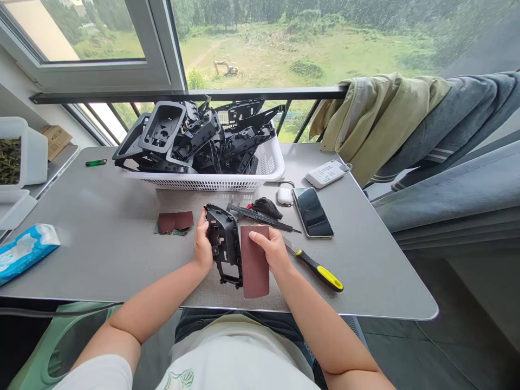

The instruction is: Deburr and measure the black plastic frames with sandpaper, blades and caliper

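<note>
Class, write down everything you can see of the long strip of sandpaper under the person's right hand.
The sandpaper is a long, rectangular strip with a dull, reddish-brown surface that looks gritty. It lies flat on the gray table, its long sides running toward the person. The right hand rests on its far end, with the fingers across it. Its left edge sits right beside the black plastic frame, though it is hard to tell whether the two touch. No tears show on its visible surface.

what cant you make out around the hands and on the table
Head view only:
- left hand: fingers hidden behind the black part
- caliper: scale too small to read
- sandpaper: top covered by the right hand
- basket: lower parts hidden by its wall and the parts above
</note>
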A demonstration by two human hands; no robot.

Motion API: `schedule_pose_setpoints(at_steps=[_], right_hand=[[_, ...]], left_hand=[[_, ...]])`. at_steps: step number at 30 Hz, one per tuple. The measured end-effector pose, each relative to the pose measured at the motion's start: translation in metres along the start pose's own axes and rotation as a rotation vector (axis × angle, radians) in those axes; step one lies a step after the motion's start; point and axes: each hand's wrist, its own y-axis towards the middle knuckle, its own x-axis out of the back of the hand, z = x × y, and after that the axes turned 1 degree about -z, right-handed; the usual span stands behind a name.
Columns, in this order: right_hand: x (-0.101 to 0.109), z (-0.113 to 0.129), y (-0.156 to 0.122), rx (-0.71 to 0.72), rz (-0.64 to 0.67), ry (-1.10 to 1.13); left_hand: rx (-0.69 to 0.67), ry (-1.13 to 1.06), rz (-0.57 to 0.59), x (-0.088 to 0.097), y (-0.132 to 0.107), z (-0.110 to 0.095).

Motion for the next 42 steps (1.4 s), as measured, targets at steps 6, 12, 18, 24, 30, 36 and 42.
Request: schedule_pose_setpoints(at_steps=[6, 12, 18, 24, 30, 36, 42], right_hand=[[0.001, 0.001, -0.001, 0.017, -0.027, 0.030], [0.002, 0.001, -0.001, 0.053, -0.043, 0.033], [0.002, 0.005, -0.002, 0.072, -0.009, -0.008], [0.002, 0.008, -0.002, 0.054, 0.049, -0.068], [0.003, 0.007, 0.000, 0.037, 0.049, -0.096], [0.002, 0.006, -0.001, 0.037, 0.053, -0.119], [0.003, 0.007, -0.001, 0.052, 0.046, -0.153]], left_hand=[[0.107, -0.084, 0.035, -0.003, 0.000, 0.002], [0.023, -0.064, 0.133, -0.002, 0.000, 0.009], [0.073, -0.062, 0.223, -0.007, -0.008, 0.000], [0.081, -0.001, 0.337, -0.006, -0.013, -0.004], [0.092, -0.020, 0.324, -0.006, -0.012, -0.001], [0.096, -0.014, 0.273, -0.004, -0.010, 0.002], [0.103, 0.003, 0.250, -0.004, -0.009, 0.002]])
